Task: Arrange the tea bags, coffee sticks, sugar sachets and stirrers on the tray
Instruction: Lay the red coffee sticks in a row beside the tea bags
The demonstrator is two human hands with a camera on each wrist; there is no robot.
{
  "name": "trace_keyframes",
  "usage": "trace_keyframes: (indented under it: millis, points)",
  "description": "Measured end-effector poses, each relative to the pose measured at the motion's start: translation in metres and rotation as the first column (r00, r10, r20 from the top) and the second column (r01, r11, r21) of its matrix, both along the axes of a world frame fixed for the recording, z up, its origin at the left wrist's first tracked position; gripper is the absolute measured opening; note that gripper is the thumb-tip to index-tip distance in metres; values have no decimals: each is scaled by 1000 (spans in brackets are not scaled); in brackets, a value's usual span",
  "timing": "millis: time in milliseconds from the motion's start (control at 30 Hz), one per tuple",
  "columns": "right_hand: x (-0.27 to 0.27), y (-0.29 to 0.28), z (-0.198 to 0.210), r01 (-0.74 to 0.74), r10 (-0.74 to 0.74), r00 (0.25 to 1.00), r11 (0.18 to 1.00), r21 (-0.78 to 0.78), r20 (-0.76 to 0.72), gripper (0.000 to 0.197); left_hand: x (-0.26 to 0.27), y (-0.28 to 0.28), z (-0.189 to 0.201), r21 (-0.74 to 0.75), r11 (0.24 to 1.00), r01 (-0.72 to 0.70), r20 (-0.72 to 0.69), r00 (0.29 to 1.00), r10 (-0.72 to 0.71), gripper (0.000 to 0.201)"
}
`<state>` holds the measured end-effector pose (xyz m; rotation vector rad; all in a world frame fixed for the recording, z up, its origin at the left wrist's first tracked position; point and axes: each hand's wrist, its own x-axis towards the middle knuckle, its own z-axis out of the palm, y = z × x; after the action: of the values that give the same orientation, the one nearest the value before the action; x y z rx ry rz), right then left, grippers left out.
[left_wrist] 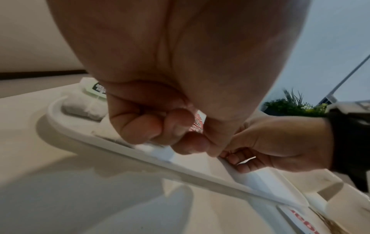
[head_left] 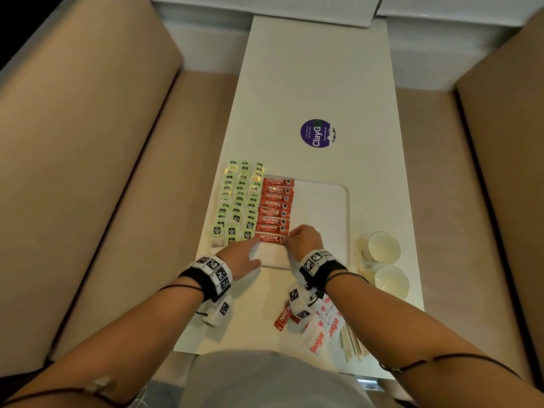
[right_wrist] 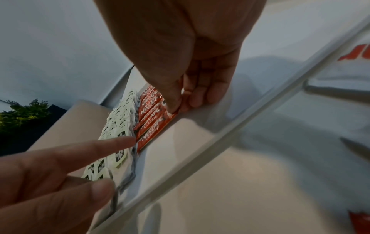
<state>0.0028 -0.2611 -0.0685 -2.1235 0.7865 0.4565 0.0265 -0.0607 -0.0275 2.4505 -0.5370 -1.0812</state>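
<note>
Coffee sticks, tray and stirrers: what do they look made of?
Coffee sticks: thin glossy film or foil, judging by the glints on the red print. Tray: smooth white moulded rim, probably plastic or melamine. Stirrers: pale, matte flat strips, likely wood.

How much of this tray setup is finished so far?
Roughly halfway, it seems. Done: the green tea bags fill the white tray's left side, beside a column of Nescafe coffee sticks. In hand: the right hand pinches the nearest stick's end while the left hand's forefinger touches its other end. Left: one loose Nescafe stick, the sugar sachets and the wooden stirrers on the table.
</note>
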Motion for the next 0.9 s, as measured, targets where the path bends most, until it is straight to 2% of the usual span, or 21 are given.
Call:
trace_keyframes:
  millis: [100, 200, 633, 900]
  points:
    - [0, 1, -3, 47, -47, 999, 999, -21, 12, 25, 2, -6, -4, 93, 991, 91, 5, 996, -92, 80]
    - [0, 1, -5, 51, -51, 999, 998, -29, 9, 26, 4, -8, -10, 133, 984, 116, 8, 993, -118, 86]
    - [5, -3, -8, 7, -6, 999, 999, -48, 33, 33, 7, -12, -17, 138, 985, 107, 50, 992, -115, 87]
    - [14, -5, -10, 3, -4, 1000, 997, -74, -15, 36, 21, -20, -22, 162, 984, 72, 31, 996, -78, 96]
